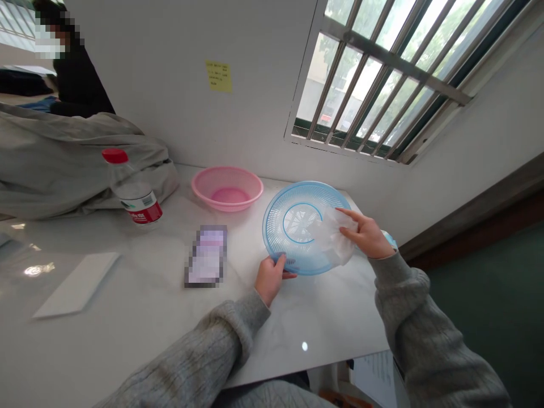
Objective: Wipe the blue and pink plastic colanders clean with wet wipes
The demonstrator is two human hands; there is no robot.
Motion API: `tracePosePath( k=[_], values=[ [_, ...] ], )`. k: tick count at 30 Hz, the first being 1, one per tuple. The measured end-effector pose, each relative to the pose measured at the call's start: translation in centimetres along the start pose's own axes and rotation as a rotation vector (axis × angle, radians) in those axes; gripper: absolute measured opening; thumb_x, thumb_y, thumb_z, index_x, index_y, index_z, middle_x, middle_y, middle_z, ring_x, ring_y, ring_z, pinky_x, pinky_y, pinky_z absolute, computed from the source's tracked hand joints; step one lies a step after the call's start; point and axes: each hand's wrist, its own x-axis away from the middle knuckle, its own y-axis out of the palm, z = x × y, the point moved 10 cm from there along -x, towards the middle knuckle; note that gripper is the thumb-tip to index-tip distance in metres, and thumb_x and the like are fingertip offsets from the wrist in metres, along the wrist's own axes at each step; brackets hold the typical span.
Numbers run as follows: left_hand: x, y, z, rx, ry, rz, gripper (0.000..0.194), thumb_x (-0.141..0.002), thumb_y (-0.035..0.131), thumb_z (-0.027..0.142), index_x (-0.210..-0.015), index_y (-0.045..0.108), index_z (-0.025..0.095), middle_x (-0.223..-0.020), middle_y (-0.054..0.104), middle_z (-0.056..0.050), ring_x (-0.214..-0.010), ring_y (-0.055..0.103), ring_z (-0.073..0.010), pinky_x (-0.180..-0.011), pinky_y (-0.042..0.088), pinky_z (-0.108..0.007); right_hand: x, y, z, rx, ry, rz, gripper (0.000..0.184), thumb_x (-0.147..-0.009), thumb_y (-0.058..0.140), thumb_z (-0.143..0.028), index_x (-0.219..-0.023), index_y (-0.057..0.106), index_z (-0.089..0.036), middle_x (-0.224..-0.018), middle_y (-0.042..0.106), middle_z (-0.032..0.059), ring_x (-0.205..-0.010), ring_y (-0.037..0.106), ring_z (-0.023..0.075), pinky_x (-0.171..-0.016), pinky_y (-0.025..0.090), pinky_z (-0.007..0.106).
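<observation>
1. The fingers of the left hand are pinching the near rim of the blue basket, nearly closed, with the thumb lying on top and the other fingertips showing below.
2. The right hand is holding a crumpled white tissue, its fingers partly bent, gripping between thumb and forefinger.
3. The tissue is touching the right part of the basket and covering some of its mesh.
4. The blue basket is sitting at the back right of the white surface, near the wall; whether its whole base is resting there, I cannot tell.
5. A pink basket is standing just left of it, apart from both hands.
6. A phone, blurred by pixels, is lying in front of the pink basket.
7. Further left, a red-capped bottle is standing before a grey cloth, and a flat white piece is lying nearer.
8. A yellow note is sticking to the wall, left of a barred window.
</observation>
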Motion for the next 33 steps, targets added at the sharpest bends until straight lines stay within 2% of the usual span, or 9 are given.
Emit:
tracePosePath(
  k=[3,7,11,15,19,21,24,27,33],
  values=[
    [0.0,-0.1,-0.1,-0.002,-0.005,0.006,0.025,-0.096,0.063,0.025,-0.083,0.070,0.005,-0.086,0.079,-0.017,-0.065,0.076,-0.0208,-0.064,0.067,-0.035,0.7,-0.2,-0.7,0.284,-0.102,0.091,0.059,-0.087,0.061,-0.025,-0.146,0.059,-0.021,-0.133,0.067,0.0082,-0.117,0.065,0.0273,-0.104,0.054,0.044],
    [0.0,-0.3,-0.3,0.028,-0.025,0.025,0.025,-0.092,0.071,0.027,-0.077,0.068,0.007,-0.083,0.078,-0.016,-0.064,0.076,-0.0223,-0.062,0.067,-0.035,2.5,-0.7,-3.2,0.604,-0.275,0.267,0.054,-0.093,0.057,-0.023,-0.147,0.058,-0.025,-0.142,0.060,0.0082,-0.114,0.062,0.0290,-0.094,0.058,0.045],
    [0.1,-0.4,-0.2,0.037,-0.027,0.040,0.025,-0.092,0.071,0.026,-0.077,0.068,0.007,-0.081,0.078,-0.015,-0.064,0.076,-0.0219,-0.062,0.067,-0.034,4.2,-0.5,-4.8,0.685,-0.410,0.359,0.037,-0.094,0.053,-0.011,-0.120,0.074,-0.026,-0.130,0.066,0.0072,-0.119,0.059,0.0282,-0.099,0.057,0.045],
    [0.1,-0.4,0.0,-0.003,-0.017,0.042,0.023,-0.094,0.067,0.024,-0.080,0.068,0.006,-0.086,0.079,-0.015,-0.063,0.075,-0.0198,-0.062,0.067,-0.033,5.3,2.4,-5.5,0.638,-0.579,0.168,0.034,-0.096,0.047,-0.005,-0.098,0.075,-0.024,-0.100,0.072,0.0033,-0.125,0.059,0.0243,-0.120,0.043,0.051],
    [0.1,-0.5,0.1,-0.017,-0.015,0.047,0.022,-0.096,0.063,0.022,-0.081,0.067,0.007,-0.088,0.079,-0.015,-0.065,0.076,-0.0197,-0.063,0.068,-0.033,5.4,4.4,-3.9,0.736,-0.523,-0.048,0.047,-0.100,0.057,-0.025,-0.146,0.055,-0.026,-0.141,0.062,0.0056,-0.153,0.033,0.0354,-0.124,0.028,0.069],
    [0.1,-0.5,0.1,-0.013,-0.014,0.055,0.022,-0.095,0.065,0.024,-0.079,0.067,0.008,-0.086,0.079,-0.014,-0.065,0.076,-0.0198,-0.062,0.067,-0.032,5.3,4.2,-3.2,0.711,-0.487,-0.078,0.057,-0.097,0.064,-0.032,-0.151,0.049,-0.025,-0.128,0.068,0.0073,-0.146,0.043,0.0349,-0.124,0.027,0.070],
    [0.1,-0.6,0.0,0.001,-0.020,0.055,0.022,-0.093,0.068,0.025,-0.078,0.066,0.009,-0.083,0.079,-0.013,-0.065,0.076,-0.0198,-0.062,0.067,-0.031,5.5,3.4,-3.6,0.573,-0.533,-0.097,0.036,-0.094,0.069,-0.028,-0.130,0.067,-0.026,-0.098,0.072,0.0030,-0.115,0.065,0.0258,-0.126,0.028,0.067],
    [0.0,-0.6,-0.1,0.010,-0.029,0.051,0.021,-0.094,0.067,0.024,-0.078,0.065,0.010,-0.083,0.079,-0.013,-0.065,0.076,-0.0196,-0.063,0.067,-0.031,6.5,2.6,-5.3,0.348,-0.624,-0.073,0.006,-0.093,0.068,-0.022,-0.096,0.072,-0.025,-0.088,0.070,0.0000,-0.104,0.067,0.0203,-0.127,0.028,0.062],
    [-0.1,-0.7,-0.3,0.044,-0.078,0.057,0.020,-0.095,0.063,0.023,-0.081,0.064,0.009,-0.080,0.079,-0.016,-0.068,0.078,-0.0237,-0.067,0.068,-0.034,10.2,3.1,-5.9,0.071,-0.693,-0.010,0.019,-0.089,0.066,-0.005,-0.093,0.064,-0.024,-0.093,0.073,0.0007,-0.109,0.067,0.0196,-0.120,0.042,0.056]
  ],
)
